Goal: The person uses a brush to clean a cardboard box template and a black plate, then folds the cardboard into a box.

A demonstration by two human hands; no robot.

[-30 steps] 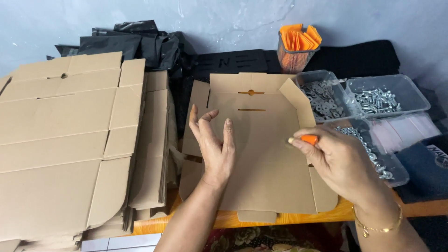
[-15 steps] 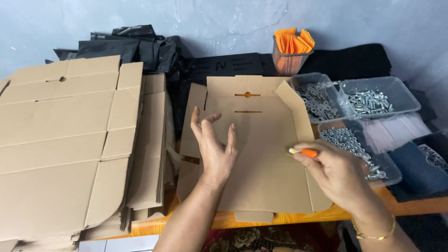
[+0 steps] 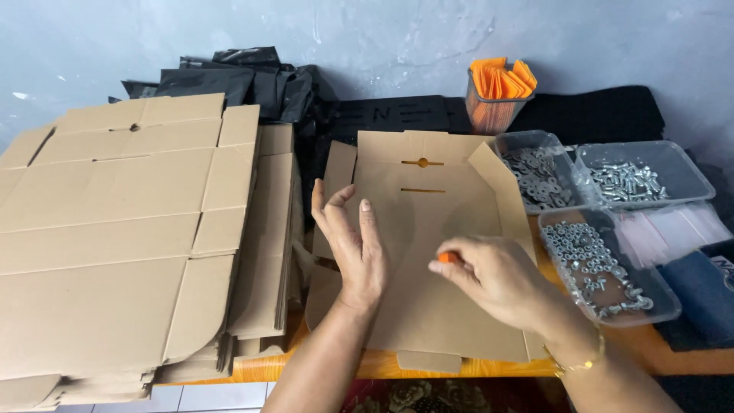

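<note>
— Looking down, we have the box blank (image 3: 428, 252) lying flat on the counter (image 3: 321, 367), its right flap (image 3: 501, 191) tilted up. How will it handle, do we think?

— Light and fairly stiff, we'd judge, though it bends easily along the creases. Best taken by a flap or an outer edge, not the thin slotted part at the top.

— And our hands?

— Our left hand (image 3: 353, 245) stands on its edge on the blank, fingers (image 3: 327, 210) spread and loosely straight, gripping nothing. Our right hand (image 3: 497, 275) is curled round a small orange piece (image 3: 448, 258), pinched at the fingertips just above the cardboard.

— What lies around us?

— A stack (image 3: 115, 229) of flat blanks to the left, black bags (image 3: 245, 80) behind, a cup (image 3: 497, 95) of orange pieces, and clear tubs (image 3: 604, 268) of metal hardware on the right.
</note>
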